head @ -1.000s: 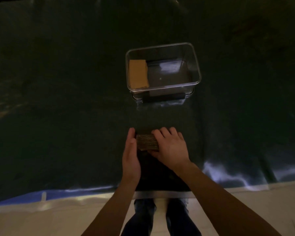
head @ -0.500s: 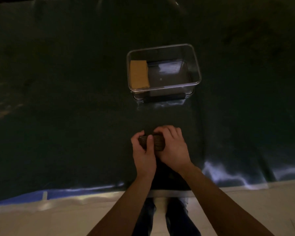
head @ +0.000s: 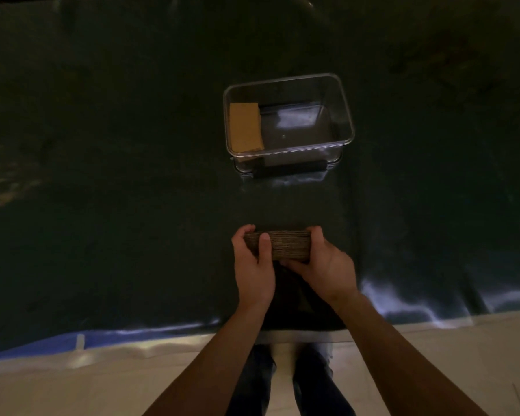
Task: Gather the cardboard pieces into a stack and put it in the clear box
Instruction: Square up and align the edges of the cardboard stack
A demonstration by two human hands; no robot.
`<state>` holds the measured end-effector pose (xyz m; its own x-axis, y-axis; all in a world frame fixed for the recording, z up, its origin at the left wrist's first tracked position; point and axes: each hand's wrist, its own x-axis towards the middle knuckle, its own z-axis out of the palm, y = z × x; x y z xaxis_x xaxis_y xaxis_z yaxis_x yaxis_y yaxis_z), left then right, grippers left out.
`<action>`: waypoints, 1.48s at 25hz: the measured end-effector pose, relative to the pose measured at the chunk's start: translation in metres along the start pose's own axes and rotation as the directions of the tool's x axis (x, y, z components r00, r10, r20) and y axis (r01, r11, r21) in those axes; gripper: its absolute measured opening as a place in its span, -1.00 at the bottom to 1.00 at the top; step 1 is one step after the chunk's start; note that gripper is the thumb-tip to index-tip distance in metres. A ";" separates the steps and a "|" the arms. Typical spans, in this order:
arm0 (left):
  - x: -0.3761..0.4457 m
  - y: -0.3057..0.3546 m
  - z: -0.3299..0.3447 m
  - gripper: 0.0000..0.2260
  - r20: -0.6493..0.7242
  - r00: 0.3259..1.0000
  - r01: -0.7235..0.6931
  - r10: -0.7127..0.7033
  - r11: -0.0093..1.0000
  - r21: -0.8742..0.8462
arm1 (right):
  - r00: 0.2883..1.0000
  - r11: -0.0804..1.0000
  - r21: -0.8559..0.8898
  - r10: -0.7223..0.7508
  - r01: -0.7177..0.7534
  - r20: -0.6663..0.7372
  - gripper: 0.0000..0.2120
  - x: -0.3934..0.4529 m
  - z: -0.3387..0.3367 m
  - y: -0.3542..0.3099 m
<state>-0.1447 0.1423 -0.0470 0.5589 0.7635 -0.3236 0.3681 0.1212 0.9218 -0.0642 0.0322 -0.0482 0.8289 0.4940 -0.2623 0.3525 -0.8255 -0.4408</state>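
Note:
A thick stack of cardboard pieces (head: 288,245) is held edge-on between both hands, just above the dark sheet. My left hand (head: 252,265) grips its left end with the thumb across the near face. Its right end sits in my right hand (head: 324,267), fingers curled over the far edge. Farther away stands the clear box (head: 347,127), open at the top. A tan cardboard stack (head: 245,127) lies inside it against the left wall. The right part of the box floor shows bare.
A dark sheet (head: 117,175) covers the work surface. Its near edge (head: 162,328) ends at a pale floor (head: 72,385). A black latch (head: 291,169) runs along the box's near side. My legs (head: 282,382) stand below the hands.
The left hand went from flat beside the stack to gripping it. The right hand slid to the right end, and more of the stack's near face now shows.

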 end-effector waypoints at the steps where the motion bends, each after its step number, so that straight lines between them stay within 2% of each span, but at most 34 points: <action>1: -0.001 0.001 0.000 -0.73 -0.004 1.000 -0.001 0.001 1.000 0.007 | 1.000 1.000 0.004 0.007 -0.007 0.002 -0.40 0.000 -0.001 0.000; 3: -0.002 0.005 -0.002 -0.79 -0.018 1.000 -0.018 0.019 1.000 0.018 | 1.000 1.000 0.001 -0.007 0.007 -0.001 -0.46 -0.003 0.000 -0.003; 6: 0.000 0.020 -0.003 -0.80 0.017 0.979 -0.205 0.205 0.964 0.168 | 0.995 0.996 -0.045 -0.074 0.071 -0.069 -0.42 -0.010 0.008 -0.009; 9: -0.006 0.029 -0.002 -0.83 0.099 0.903 -0.421 0.418 0.814 0.399 | 0.987 0.997 -0.012 -0.081 0.081 -0.136 -0.42 -0.015 0.015 -0.008; 12: -0.020 0.028 0.003 -0.84 0.163 0.845 -0.518 0.510 0.700 0.492 | 0.993 0.999 -0.030 -0.030 0.027 -0.112 -0.58 -0.014 0.016 -0.001; 14: -0.032 0.019 0.013 -0.79 0.268 0.792 -0.581 0.548 0.544 0.605 | 0.991 0.993 -0.088 -0.090 0.081 -0.100 -0.64 -0.019 0.019 0.006; 15: -0.038 0.015 0.018 -0.76 0.331 0.770 -0.605 0.545 0.463 0.647 | 0.983 0.989 -0.036 -0.144 0.141 -0.116 -0.62 -0.023 0.020 0.008; 16: -0.041 0.013 0.021 -0.75 0.385 0.759 -0.624 0.525 0.416 0.662 | 0.983 0.980 0.134 -0.133 0.150 -0.128 -0.61 -0.026 0.018 0.005; 18: -0.042 0.012 0.025 -0.73 0.447 0.736 -0.659 0.508 0.388 0.644 | 0.996 0.872 0.485 -0.030 0.067 -0.084 -0.67 -0.032 0.013 -0.002; 19: -0.042 0.013 0.024 -0.73 0.462 0.718 -0.678 0.521 0.371 0.634 | 0.999 0.825 0.566 0.024 0.005 -0.044 -0.76 -0.034 0.012 -0.006; 20: -0.042 0.017 0.021 -0.71 0.477 0.702 -0.695 0.529 0.362 0.622 | 0.998 0.813 0.582 0.058 -0.032 -0.026 -0.88 -0.033 0.012 -0.007; 21: -0.041 0.022 0.016 -0.67 0.481 0.691 -0.705 0.539 0.359 0.611 | 0.997 0.793 0.608 0.078 -0.051 -0.018 -0.91 -0.032 0.012 -0.008; 24: -0.033 0.029 0.001 -0.50 0.474 0.690 -0.712 0.547 0.396 0.580 | 0.992 0.774 0.632 0.051 0.036 -0.119 -0.85 -0.031 0.012 -0.008; 27: -0.032 0.024 -0.009 -0.45 0.649 0.571 -0.816 0.502 0.264 0.514 | 0.990 0.755 0.651 0.018 0.079 -0.141 -0.85 -0.032 0.017 -0.001; 29: -0.032 0.027 -0.009 -0.44 0.673 0.532 -0.839 0.513 0.210 0.503 | 0.991 0.763 0.645 0.041 0.051 -0.127 -0.82 -0.033 0.017 -0.001; 31: -0.034 0.029 -0.009 -0.43 0.614 0.561 -0.818 0.556 0.261 0.512 | 0.992 0.746 0.665 0.046 0.047 -0.122 -0.81 -0.033 0.015 -0.003; 35: -0.037 0.026 -0.010 -0.41 0.683 0.538 -0.833 0.494 0.186 0.522 | 0.993 0.745 0.666 0.055 0.028 -0.103 -0.83 -0.033 0.015 -0.005; 37: -0.037 0.029 -0.009 -0.40 0.642 0.560 -0.816 0.523 0.217 0.535 | 0.993 0.732 0.682 0.076 0.007 -0.091 -0.79 -0.033 0.015 -0.005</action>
<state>-0.1614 0.1237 -0.0063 0.9828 0.0840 0.1642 0.0216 -0.9365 0.3501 -0.1000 0.0244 -0.0502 0.8892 0.4034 -0.2159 -0.0327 -0.4146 -0.9094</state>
